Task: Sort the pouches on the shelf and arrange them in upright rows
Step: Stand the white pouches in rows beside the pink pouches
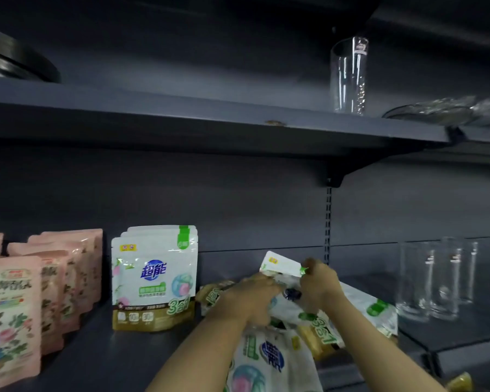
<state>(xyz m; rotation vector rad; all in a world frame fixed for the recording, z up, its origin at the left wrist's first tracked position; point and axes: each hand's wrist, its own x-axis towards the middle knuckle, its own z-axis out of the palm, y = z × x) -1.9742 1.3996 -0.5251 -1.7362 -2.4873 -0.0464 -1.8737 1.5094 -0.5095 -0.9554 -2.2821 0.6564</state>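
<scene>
On the dark shelf (130,352) white-and-green pouches (153,278) stand upright in a row, front to back. Left of them stand rows of pink pouches (14,315). To the right lies a loose heap of white-and-green pouches (266,357), flat and overlapping. Both my hands are over that heap. My left hand (252,298) and my right hand (318,284) together grip one white pouch (279,264), tilted with its top edge up and away from me. The right thumb and fingers pinch its upper right corner.
Tall clear glasses (436,278) stand at the right on the same level. The upper shelf (210,114) carries a tall glass (350,75), glass plates (436,111) at the right and dark round pans (14,60) at the left. A bracket (333,176) hangs under it.
</scene>
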